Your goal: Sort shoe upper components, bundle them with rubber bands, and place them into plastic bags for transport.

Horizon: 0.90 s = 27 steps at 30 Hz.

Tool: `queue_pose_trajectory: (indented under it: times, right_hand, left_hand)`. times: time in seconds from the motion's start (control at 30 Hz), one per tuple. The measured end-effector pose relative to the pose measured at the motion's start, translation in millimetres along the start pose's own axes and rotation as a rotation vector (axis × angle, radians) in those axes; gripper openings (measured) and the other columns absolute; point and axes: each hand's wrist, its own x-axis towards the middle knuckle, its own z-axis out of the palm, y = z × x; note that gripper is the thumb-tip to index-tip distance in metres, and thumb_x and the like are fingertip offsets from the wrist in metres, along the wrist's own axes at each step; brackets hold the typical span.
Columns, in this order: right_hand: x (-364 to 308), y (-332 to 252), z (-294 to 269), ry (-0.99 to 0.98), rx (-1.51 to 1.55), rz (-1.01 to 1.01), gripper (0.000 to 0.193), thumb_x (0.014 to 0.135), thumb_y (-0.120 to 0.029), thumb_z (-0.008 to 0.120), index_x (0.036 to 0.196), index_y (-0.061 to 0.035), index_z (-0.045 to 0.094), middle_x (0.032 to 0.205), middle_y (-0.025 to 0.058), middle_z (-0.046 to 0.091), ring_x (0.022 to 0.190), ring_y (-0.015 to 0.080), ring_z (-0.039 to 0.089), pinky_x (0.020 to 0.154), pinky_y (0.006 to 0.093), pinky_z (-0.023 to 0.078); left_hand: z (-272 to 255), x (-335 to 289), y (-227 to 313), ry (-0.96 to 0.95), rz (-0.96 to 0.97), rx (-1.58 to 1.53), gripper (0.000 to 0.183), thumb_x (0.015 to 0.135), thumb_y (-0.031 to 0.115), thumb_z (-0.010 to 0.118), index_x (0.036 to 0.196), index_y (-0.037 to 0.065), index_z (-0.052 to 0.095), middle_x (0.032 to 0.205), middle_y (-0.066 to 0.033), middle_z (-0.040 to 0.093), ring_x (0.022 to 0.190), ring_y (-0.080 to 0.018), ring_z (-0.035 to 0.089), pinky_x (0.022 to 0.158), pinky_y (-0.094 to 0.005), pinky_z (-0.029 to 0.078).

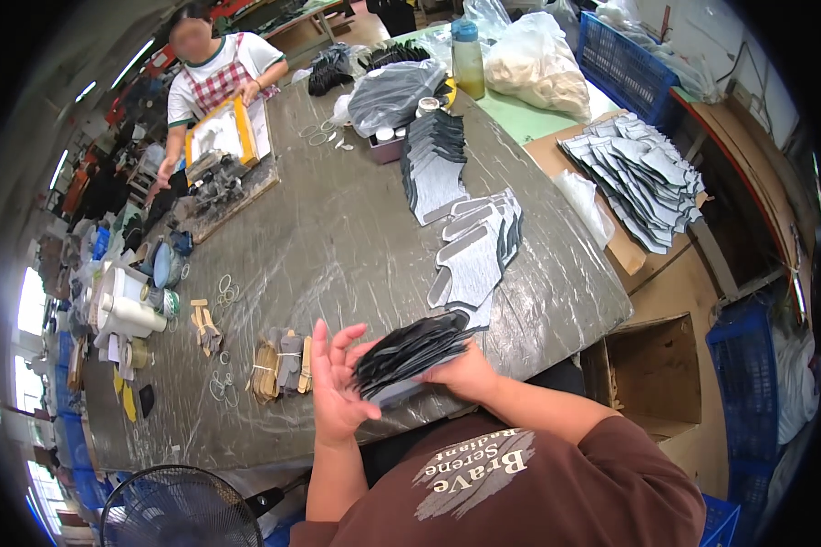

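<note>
A thick stack of thin black cut pieces (412, 351) is held up over the near table edge. My right hand (463, 372) grips its right end, and part of those fingers is hidden by the stack. At the stack's left end my left hand (342, 378) is open, palm toward the pieces and fingers spread; whether it touches them I cannot tell. Just beyond the stack lie overlapping grey cut pieces with dark edges (472, 264). Further off, a fanned row of similar grey pieces (436, 173) reaches toward a purple box (386, 149).
Left of my hands are tan and grey strip bundles (281, 363) and loose rubber bands (223, 390). A black fan (169, 510) stands near the lower left. Across the table (337, 237), a co-worker (219, 77) handles a yellow frame (249, 132). Grey pieces (639, 178) are heaped at right.
</note>
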Motion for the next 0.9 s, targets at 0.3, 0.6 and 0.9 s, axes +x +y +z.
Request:
queue_pose_trajectory:
  times: [0.3,0.6,0.9]
  right_hand:
    - [-4.2,-22.3,-29.0,-0.104,-0.111,-0.328,0.081,0.058,-0.008,0.085,0.126,-0.0063,0.041,0.127,0.0097,0.048,0.116,0.0204,0.046,0.100,0.0364,0.036]
    - [0.4,-42.3,-33.4,-0.282,-1.065,-0.464,0.102,0.049,-0.021,0.085,0.136,-0.0076,0.034,0.133,0.0151,0.042,0.128,0.0356,0.035,0.105,0.0460,0.029]
    - [9.4,-20.0,-16.3,-0.179,-0.697,-0.259,0.079,0.055,-0.020,0.084,0.123,-0.0032,0.047,0.118,0.0148,0.053,0.115,0.0323,0.047,0.101,0.0425,0.034]
  left_hand:
    - [-31.9,-10.6,-0.8,-0.155,-0.098,0.833,0.051,0.058,0.003,0.077,0.106,0.000,0.061,0.102,-0.0105,0.065,0.100,-0.0257,0.061,0.090,-0.0355,0.045]
    - [-31.8,-14.0,-12.4,-0.103,-0.172,0.641,0.072,0.056,0.006,0.076,0.122,-0.001,0.048,0.122,-0.0142,0.054,0.114,-0.0250,0.052,0.099,-0.0374,0.038]
    - [-36.9,-14.1,-52.7,0.086,-0.061,0.028,0.088,0.079,0.067,0.053,0.131,-0.002,0.034,0.130,-0.0128,0.042,0.118,-0.0216,0.043,0.104,-0.0371,0.032]
